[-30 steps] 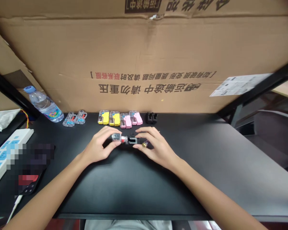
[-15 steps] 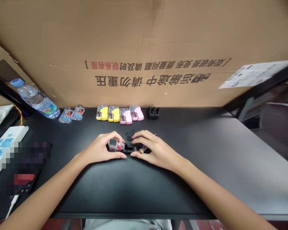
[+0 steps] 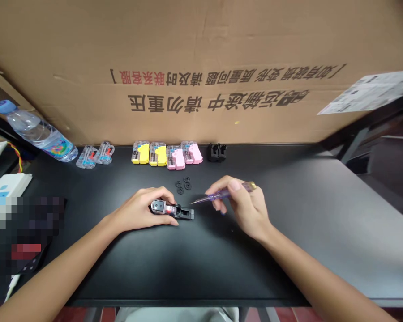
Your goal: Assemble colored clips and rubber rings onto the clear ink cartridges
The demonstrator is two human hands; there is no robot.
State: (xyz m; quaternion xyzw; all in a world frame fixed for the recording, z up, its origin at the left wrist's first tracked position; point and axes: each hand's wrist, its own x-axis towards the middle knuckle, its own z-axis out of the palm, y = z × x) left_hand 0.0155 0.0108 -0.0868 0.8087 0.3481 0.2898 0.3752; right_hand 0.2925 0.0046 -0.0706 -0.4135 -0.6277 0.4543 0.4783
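Observation:
My left hand (image 3: 141, 211) grips a small clear and black device (image 3: 172, 209) with a red part inside, pressing it down on the black table (image 3: 201, 255). Fingers curl round its left end. My right hand (image 3: 244, 203) pinches a purple-handled screwdriver (image 3: 221, 193), its thin tip pointing left toward the device's right end, a short gap away. Three small black rings (image 3: 183, 184) lie on the table just behind the device.
Along the back edge stand two yellow units (image 3: 149, 153), two pink units (image 3: 184, 156), two clear units (image 3: 96, 155) and a black part (image 3: 216, 152). A water bottle (image 3: 36, 132) lies at the far left. A white power strip (image 3: 2, 197) sits left. Cardboard (image 3: 201, 67) walls the back.
My right hand has let go of the device, taken up the screwdriver and lifted to the right, tip now aimed at the device. The left hand keeps holding the device. The view tilted down slightly.

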